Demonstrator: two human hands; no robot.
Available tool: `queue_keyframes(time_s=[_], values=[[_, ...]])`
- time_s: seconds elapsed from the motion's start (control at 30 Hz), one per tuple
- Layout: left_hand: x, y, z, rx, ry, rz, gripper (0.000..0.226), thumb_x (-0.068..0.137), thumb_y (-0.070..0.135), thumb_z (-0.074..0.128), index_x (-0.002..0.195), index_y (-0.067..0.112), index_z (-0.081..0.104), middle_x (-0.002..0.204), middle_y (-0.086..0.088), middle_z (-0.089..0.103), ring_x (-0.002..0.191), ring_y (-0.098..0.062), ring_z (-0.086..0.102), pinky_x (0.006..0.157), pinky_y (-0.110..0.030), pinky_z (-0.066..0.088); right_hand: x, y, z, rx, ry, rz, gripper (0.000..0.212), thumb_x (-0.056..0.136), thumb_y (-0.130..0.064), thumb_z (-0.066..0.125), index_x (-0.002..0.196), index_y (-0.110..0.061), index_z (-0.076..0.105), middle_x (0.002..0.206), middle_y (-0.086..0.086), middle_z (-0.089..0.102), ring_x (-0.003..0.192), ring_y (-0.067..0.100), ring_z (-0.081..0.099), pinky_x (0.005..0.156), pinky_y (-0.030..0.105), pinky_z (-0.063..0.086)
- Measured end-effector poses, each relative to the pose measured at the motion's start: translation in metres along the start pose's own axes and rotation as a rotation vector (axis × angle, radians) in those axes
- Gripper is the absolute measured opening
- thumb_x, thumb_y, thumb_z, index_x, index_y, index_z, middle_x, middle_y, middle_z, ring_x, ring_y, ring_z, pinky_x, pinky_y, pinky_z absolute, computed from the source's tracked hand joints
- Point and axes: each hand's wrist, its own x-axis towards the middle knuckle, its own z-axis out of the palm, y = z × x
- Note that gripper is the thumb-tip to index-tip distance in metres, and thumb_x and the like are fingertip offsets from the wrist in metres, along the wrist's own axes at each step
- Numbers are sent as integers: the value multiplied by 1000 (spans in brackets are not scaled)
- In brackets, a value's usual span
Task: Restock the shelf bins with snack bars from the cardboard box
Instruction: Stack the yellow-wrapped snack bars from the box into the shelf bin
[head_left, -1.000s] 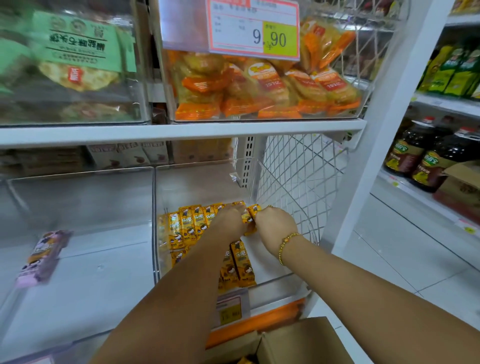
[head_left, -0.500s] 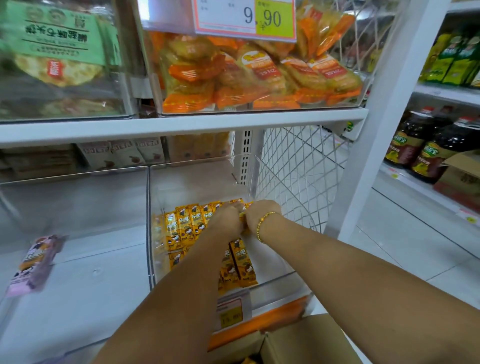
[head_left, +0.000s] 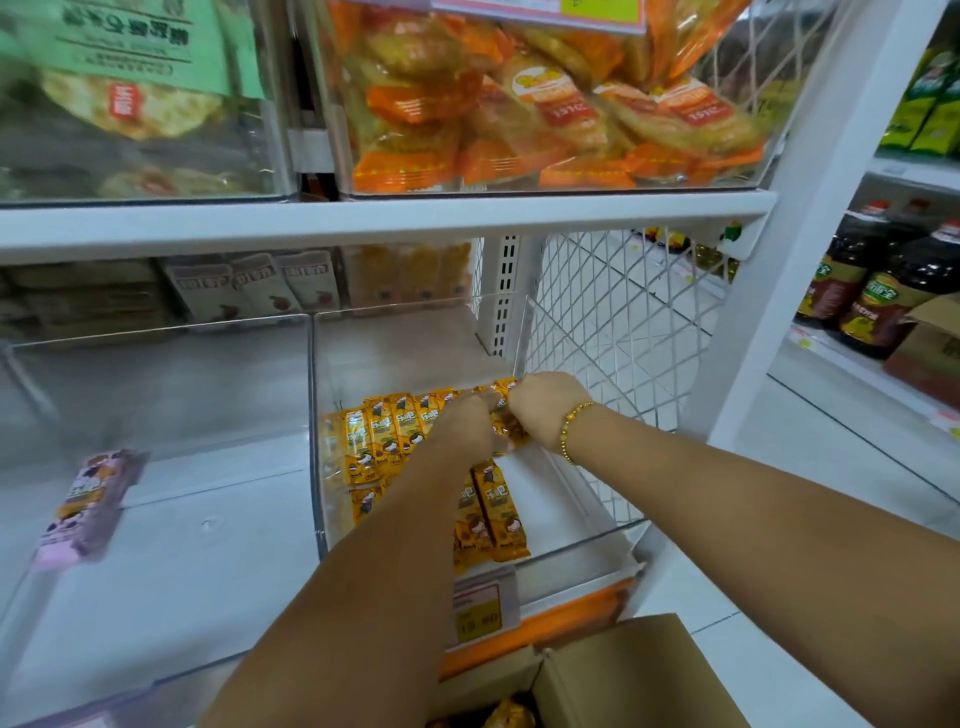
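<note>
Snack bars (head_left: 387, 431) are stood in a row along the back edge of the clear bin (head_left: 561, 499), likely so labels face out; left hand (head_left: 467, 423) and right hand (head_left: 545, 410) are each closed round bars at the row's right end; cardboard box (head_left: 623, 670) is kept below, within reach.

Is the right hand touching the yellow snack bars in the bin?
Touching. Head view: the right hand grips the yellow snack bars at the row's end.
</note>
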Motion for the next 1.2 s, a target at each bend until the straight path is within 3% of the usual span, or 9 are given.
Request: queue_keyframes(time_s=[0.1, 0.2, 0.3, 0.37, 0.57, 0.8, 1.03, 1.1, 1.2], values=[[-5, 3, -1, 38, 23, 14, 79, 80, 33, 73, 146, 13, 35, 151, -8, 34, 139, -24, 30, 111, -35, 29, -15, 8, -12, -1, 71, -14, 18, 91, -2, 47, 75, -10, 48, 115, 13, 58, 106, 28, 57, 72, 32, 41], [-10, 9, 0, 107, 94, 25, 82, 80, 49, 69, 145, 11, 36, 150, -8, 37, 138, -24, 31, 111, -34, 27, -36, 20, -16, -65, 234, -37, 25, 91, -7, 46, 114, -9, 59, 123, 10, 53, 118, 28, 45, 96, 35, 37], [-12, 17, 3, 196, 117, -4, 88, 79, 62, 61, 146, 12, 33, 151, -7, 33, 139, -25, 28, 114, -39, 25, -54, 38, -8, 93, 331, 44, 54, 93, -14, 50, 144, -5, 32, 146, 11, 33, 134, 26, 30, 111, 31, 22], [-11, 21, 4, 264, 132, -20, 85, 81, 63, 56, 146, 13, 32, 150, -7, 33, 138, -26, 28, 113, -41, 26, -63, 44, 0, 377, 260, 118, 71, 92, -9, 51, 151, -6, 11, 151, 11, 25, 132, 25, 37, 106, 29, 32], [-8, 26, 8, 291, 178, -50, 76, 86, 57, 55, 144, 12, 35, 146, -7, 37, 135, -27, 32, 110, -41, 29, -68, 41, 23, 789, 330, 174, 73, 89, 1, 46, 152, -14, 13, 124, 15, 56, 104, 28, 59, 91, 39, 46], [-10, 33, 8, 295, 224, -89, 68, 87, 51, 57, 141, 13, 38, 141, -6, 43, 131, -26, 37, 105, -39, 32, -65, 39, 31, 808, 383, 203, 69, 90, -3, 45, 151, -18, 18, 121, 14, 59, 102, 29, 60, 88, 42, 49], [-43, 50, -17, 140, -84, -150, 68, 89, 31, 60, 147, 11, 30, 153, -9, 29, 139, -25, 29, 109, -35, 31, -71, 41, 22, 817, 288, 222, 69, 91, -4, 41, 152, -17, 11, 130, 14, 52, 114, 31, 52, 94, 43, 46], [-71, 60, -28, 85, -22, -131, 54, 91, 29, 58, 140, 12, 43, 144, -9, 44, 129, -25, 43, 101, -32, 38, -77, 39, 18, 794, 250, 223, 72, 92, -4, 43, 153, -17, 7, 133, 14, 47, 115, 30, 50, 93, 39, 45], [-134, 74, -40, -38, 239, -32, 37, 92, 27, 59, 127, 16, 57, 129, -1, 59, 111, -15, 57, 88, -23, 42, -94, 32, 13, 714, 269, 285, 74, 91, -9, 51, 153, -18, 11, 138, 11, 40, 121, 28, 47, 91, 37, 41]])
